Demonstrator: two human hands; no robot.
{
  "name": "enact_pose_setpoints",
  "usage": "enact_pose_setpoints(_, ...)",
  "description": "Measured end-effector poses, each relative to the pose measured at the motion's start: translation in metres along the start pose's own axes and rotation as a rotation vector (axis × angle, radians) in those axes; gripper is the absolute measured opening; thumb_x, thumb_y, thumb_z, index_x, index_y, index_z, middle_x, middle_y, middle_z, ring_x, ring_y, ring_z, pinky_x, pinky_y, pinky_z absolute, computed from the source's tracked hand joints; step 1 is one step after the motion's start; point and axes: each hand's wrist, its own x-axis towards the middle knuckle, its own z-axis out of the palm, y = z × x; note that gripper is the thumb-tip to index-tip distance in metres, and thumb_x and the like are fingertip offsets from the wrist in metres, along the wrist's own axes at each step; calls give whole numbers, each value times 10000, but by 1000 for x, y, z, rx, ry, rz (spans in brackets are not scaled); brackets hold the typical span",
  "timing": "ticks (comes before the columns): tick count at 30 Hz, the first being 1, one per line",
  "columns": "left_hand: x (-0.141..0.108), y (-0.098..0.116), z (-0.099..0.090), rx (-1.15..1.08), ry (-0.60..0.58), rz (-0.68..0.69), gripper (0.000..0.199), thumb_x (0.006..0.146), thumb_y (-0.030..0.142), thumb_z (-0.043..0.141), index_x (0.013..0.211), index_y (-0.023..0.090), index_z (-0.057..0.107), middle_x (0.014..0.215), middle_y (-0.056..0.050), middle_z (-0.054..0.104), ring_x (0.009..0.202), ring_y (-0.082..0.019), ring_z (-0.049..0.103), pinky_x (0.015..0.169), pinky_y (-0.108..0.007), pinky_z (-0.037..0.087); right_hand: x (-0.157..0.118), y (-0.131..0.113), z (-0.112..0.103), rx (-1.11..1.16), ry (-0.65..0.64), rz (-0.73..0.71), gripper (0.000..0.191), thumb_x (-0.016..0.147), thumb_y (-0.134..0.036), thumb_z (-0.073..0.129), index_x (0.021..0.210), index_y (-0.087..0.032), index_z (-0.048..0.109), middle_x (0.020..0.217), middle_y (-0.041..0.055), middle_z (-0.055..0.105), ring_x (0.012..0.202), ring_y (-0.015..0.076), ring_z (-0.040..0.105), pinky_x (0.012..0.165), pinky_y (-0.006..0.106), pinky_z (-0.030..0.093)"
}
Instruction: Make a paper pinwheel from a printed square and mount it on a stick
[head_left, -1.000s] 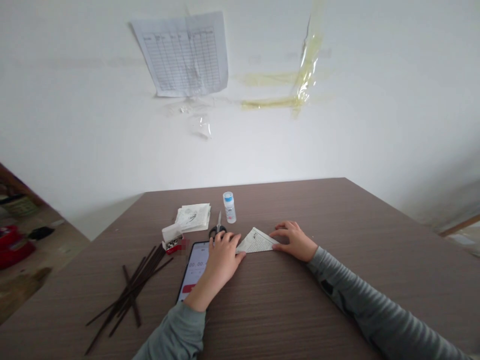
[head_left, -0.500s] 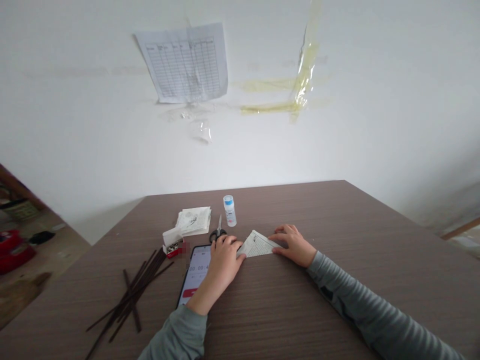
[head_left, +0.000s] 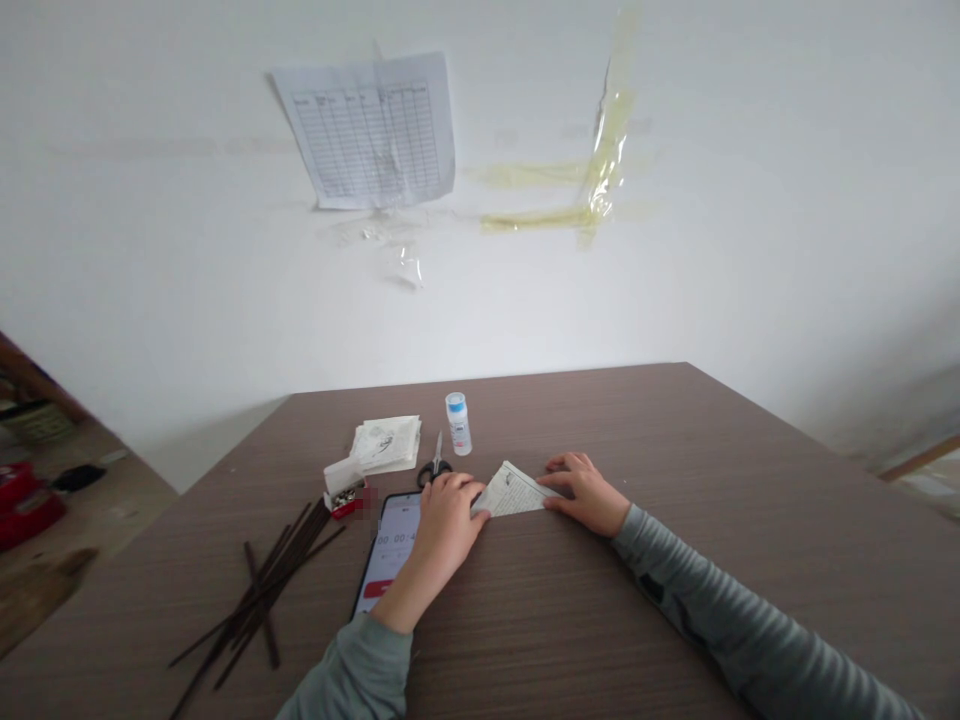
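Observation:
A printed sheet folded into a triangle (head_left: 513, 491) lies on the brown table (head_left: 570, 620), its peak pointing away from me. My left hand (head_left: 450, 515) grips the triangle's left corner between thumb and fingers, with its wrist over the edge of a phone (head_left: 391, 545) that shows a timer. The right corner is pinched by my right hand (head_left: 589, 494), thumb and fingertips at the paper's edge. Black-handled scissors (head_left: 433, 468) rest just beyond my left hand, beside a clear bottle with a blue band (head_left: 458, 425).
At the left, thin dark sticks (head_left: 262, 600) lie crossed in a pile. Behind them are a small red and white box (head_left: 345, 490) of metallic bits and a stack of papers (head_left: 387, 443). A white wall (head_left: 525, 300) borders the table's far edge.

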Motion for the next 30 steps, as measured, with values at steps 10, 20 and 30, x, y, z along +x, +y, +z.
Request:
enact_pose_setpoints(10, 1, -2, 3, -26, 18, 16, 414, 1102, 131, 896, 1494, 229, 985, 1718, -187, 887, 1704, -444, 765, 1468, -620, 563, 0, 6, 4, 20, 78, -81, 371, 1047, -278, 985, 1413, -313, 1026, 1572, 162, 895, 1554, 461, 769, 1402, 664, 604)
enact_pose_setpoints(20, 1, -5, 4, -38, 22, 31, 425, 1084, 120, 910, 1477, 262, 982, 1681, -169, 906, 1667, -434, 792, 1462, -627, 561, 0, -2, 1, 26, 100, -71, 329, 967, -143, 948, 1251, -303, 988, 1251, 98, 963, 1291, 393, 882, 1242, 584, 685)
enact_pose_setpoints(30, 7, -11, 11, -71, 90, 74, 266, 1169, 193, 851, 1365, 267, 1015, 1556, -152, 961, 1543, -405, 867, 1373, -578, 635, 0, 0, 1, 93, 90, -36, 90, 1064, -387, 904, 1027, -311, 933, 1148, 67, 995, 1190, 377, 935, 1460, 717, 534)
